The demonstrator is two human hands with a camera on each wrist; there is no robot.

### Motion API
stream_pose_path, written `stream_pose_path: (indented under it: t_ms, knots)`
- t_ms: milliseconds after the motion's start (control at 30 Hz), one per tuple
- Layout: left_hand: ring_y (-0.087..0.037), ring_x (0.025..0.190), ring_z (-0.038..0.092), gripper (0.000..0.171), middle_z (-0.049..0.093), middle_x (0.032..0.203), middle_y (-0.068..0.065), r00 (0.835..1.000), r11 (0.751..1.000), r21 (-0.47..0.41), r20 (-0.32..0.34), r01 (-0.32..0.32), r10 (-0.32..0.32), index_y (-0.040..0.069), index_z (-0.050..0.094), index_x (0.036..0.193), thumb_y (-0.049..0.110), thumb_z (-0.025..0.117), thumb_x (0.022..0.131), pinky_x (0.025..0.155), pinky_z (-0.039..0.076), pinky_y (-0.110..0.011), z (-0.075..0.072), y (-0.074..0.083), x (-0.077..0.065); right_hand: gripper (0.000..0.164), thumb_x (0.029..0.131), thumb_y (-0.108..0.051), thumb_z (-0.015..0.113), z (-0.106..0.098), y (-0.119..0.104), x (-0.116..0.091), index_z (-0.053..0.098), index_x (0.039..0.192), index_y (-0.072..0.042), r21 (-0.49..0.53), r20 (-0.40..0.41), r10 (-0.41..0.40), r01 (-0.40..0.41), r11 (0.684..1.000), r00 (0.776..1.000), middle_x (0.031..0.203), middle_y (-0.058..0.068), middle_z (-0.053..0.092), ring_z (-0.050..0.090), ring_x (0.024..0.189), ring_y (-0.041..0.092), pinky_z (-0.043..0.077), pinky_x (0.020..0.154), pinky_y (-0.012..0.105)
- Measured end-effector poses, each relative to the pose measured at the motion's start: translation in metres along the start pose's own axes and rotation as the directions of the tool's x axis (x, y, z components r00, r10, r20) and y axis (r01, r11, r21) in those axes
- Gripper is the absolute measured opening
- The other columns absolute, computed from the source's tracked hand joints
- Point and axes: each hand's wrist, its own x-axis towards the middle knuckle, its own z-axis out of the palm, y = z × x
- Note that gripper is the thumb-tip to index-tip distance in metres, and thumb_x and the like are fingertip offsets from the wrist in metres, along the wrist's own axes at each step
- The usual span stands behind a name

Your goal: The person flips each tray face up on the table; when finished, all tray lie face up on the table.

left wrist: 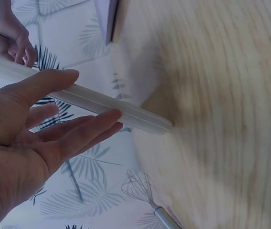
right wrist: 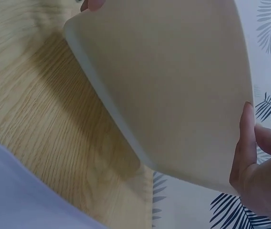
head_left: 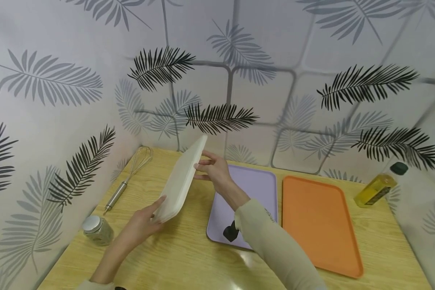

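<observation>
A white rectangular tray is held up on a steep tilt above the wooden table, between both hands. My left hand pinches its near edge; in the left wrist view the thumb lies on one side of the tray's rim and the fingers on the other. At the far end, my right hand grips the opposite edge. The tray's broad face fills much of the right wrist view, with fingers bent over its border. Nothing else is in either hand.
A lavender tray and an orange tray lie on the table to the right. An oil bottle stands at the far right. On the left are a whisk and a lidded jar. Patterned walls border the table.
</observation>
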Motion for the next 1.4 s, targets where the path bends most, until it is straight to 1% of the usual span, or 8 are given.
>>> stream_pose_path:
  t_ms: [233, 467, 600, 667, 833, 933, 1133, 1400]
  knots:
    - [-0.045, 0.104, 0.062, 0.075, 0.048, 0.135, -0.032, 0.996, 0.997, -0.02, -0.06, -0.072, 0.071, 0.001, 0.036, 0.147, -0.008, 0.069, 0.081, 0.069, 0.059, -0.035, 0.0, 0.017, 0.0, 0.064, 0.084, 0.01, 0.067, 0.008, -0.007, 0.001, 0.044, 0.142, -0.003, 0.064, -0.032, -0.035, 0.037, 0.997, 0.999, 0.101, 0.012, 0.053, 0.062, 0.082, 0.02, 0.058, 0.073, 0.036]
    - [-0.041, 0.102, 0.064, 0.08, 0.055, 0.129, -0.028, 0.981, 0.99, -0.017, -0.138, -0.14, 0.136, 0.005, 0.034, 0.149, -0.012, 0.07, 0.079, 0.07, 0.058, -0.034, -0.002, 0.036, 0.001, 0.064, 0.082, 0.011, 0.067, 0.015, -0.015, 0.0, 0.046, 0.141, -0.003, 0.09, -0.069, -0.049, 0.055, 0.994, 0.996, 0.095, 0.009, 0.053, 0.063, 0.085, 0.026, 0.058, 0.071, 0.035]
    - [-0.04, 0.1, 0.065, 0.088, 0.057, 0.127, -0.027, 0.962, 0.981, 0.006, -0.194, -0.195, 0.192, 0.012, 0.031, 0.151, -0.014, 0.071, 0.077, 0.07, 0.058, -0.038, -0.004, 0.048, 0.0, 0.065, 0.082, 0.012, 0.068, 0.017, -0.019, 0.001, 0.046, 0.141, -0.004, 0.11, -0.074, -0.031, 0.039, 0.993, 0.997, 0.095, 0.009, 0.052, 0.064, 0.082, 0.023, 0.058, 0.071, 0.036]
    - [-0.04, 0.1, 0.065, 0.092, 0.055, 0.13, -0.027, 0.947, 0.971, 0.019, -0.217, -0.24, 0.238, 0.016, 0.029, 0.152, -0.015, 0.071, 0.076, 0.072, 0.058, -0.04, -0.005, 0.054, 0.0, 0.066, 0.081, 0.012, 0.068, 0.019, -0.021, 0.001, 0.046, 0.141, -0.004, 0.118, -0.076, -0.026, 0.035, 0.992, 0.997, 0.095, 0.01, 0.052, 0.065, 0.081, 0.023, 0.058, 0.071, 0.036]
    - [-0.038, 0.107, 0.061, 0.088, 0.052, 0.135, -0.024, 0.914, 0.945, 0.048, -0.243, -0.323, 0.325, 0.012, 0.034, 0.15, -0.016, 0.071, 0.076, 0.076, 0.057, -0.038, -0.008, 0.064, -0.003, 0.066, 0.08, 0.013, 0.069, 0.024, -0.025, 0.001, 0.047, 0.14, -0.003, 0.122, -0.092, -0.019, 0.03, 0.992, 0.996, 0.096, 0.011, 0.053, 0.066, 0.077, 0.022, 0.059, 0.069, 0.036]
    - [-0.038, 0.112, 0.058, 0.079, 0.054, 0.134, -0.022, 0.909, 0.942, 0.074, -0.246, -0.329, 0.337, 0.006, 0.04, 0.146, -0.015, 0.071, 0.076, 0.079, 0.057, -0.037, -0.01, 0.067, -0.004, 0.066, 0.08, 0.013, 0.069, 0.026, -0.026, 0.0, 0.047, 0.14, -0.002, 0.118, -0.094, -0.016, 0.027, 0.993, 0.995, 0.098, 0.012, 0.053, 0.066, 0.075, 0.021, 0.059, 0.068, 0.036]
    - [-0.038, 0.116, 0.056, 0.07, 0.055, 0.133, -0.02, 0.907, 0.942, 0.117, -0.255, -0.315, 0.335, 0.001, 0.048, 0.139, -0.014, 0.072, 0.075, 0.09, 0.051, -0.045, -0.016, 0.074, -0.005, 0.066, 0.08, 0.014, 0.068, 0.03, -0.027, 0.001, 0.046, 0.141, -0.002, 0.114, -0.084, -0.02, 0.03, 0.993, 0.996, 0.099, 0.012, 0.052, 0.065, 0.075, 0.021, 0.059, 0.068, 0.036]
    - [-0.038, 0.113, 0.059, 0.056, 0.06, 0.126, -0.019, 0.904, 0.955, 0.114, -0.308, -0.275, 0.297, -0.001, 0.058, 0.13, -0.012, 0.072, 0.077, 0.088, 0.052, -0.047, -0.023, 0.081, -0.009, 0.066, 0.081, 0.014, 0.067, 0.037, -0.03, 0.0, 0.045, 0.141, -0.002, 0.077, -0.058, -0.023, 0.027, 0.997, 0.998, 0.098, 0.012, 0.052, 0.066, 0.076, 0.022, 0.059, 0.067, 0.037]
